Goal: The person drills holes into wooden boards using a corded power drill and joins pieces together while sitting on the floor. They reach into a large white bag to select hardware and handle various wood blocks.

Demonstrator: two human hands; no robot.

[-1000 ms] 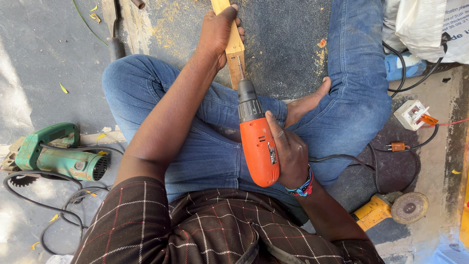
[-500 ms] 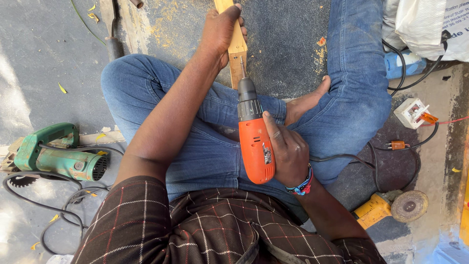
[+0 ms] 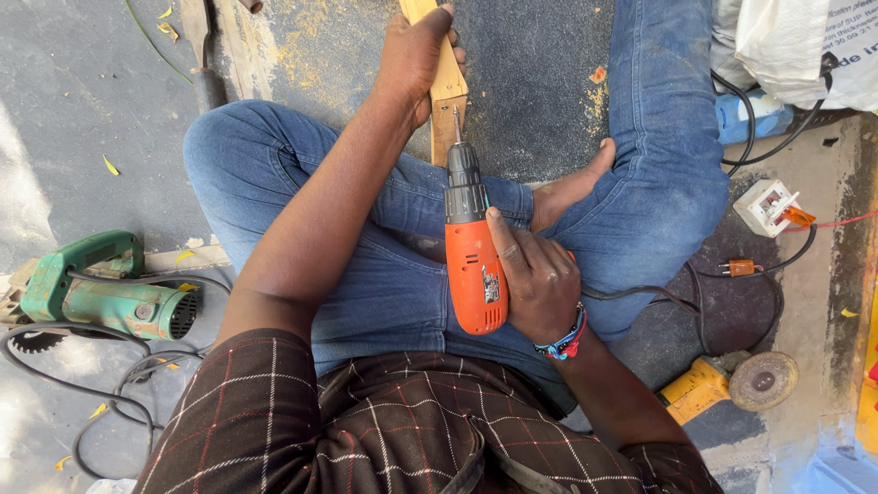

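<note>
Moved since earlier frame: drill drawn slightly back toward body, bit now bare between chuck and end of wood strip, tip just at its near end

Step in hand, by judgement: drilling into end of strip, bit lined up at the end face; contact cannot be told for sure. Next move calls for bit kept in line with strip's length and steady bracing from the far hand

Right hand: fingers wrapped tight round orange drill body, forefinger laid along its side

Left hand: fingers closed over strip, pressing it down on the floor, close ahead of bit tip

Strip: pale, narrow, lying on dark floor between crossed legs in jeans, running away from body

Around:
- bare foot, just right of drill
- green saw with coiled cord, left
- yellow grinder, lower right
- white socket box with orange plug, right
- white sack, upper right
- sawdust scattered on floor

In the way: left fingers near bit's path; cord trailing beside right knee
</note>
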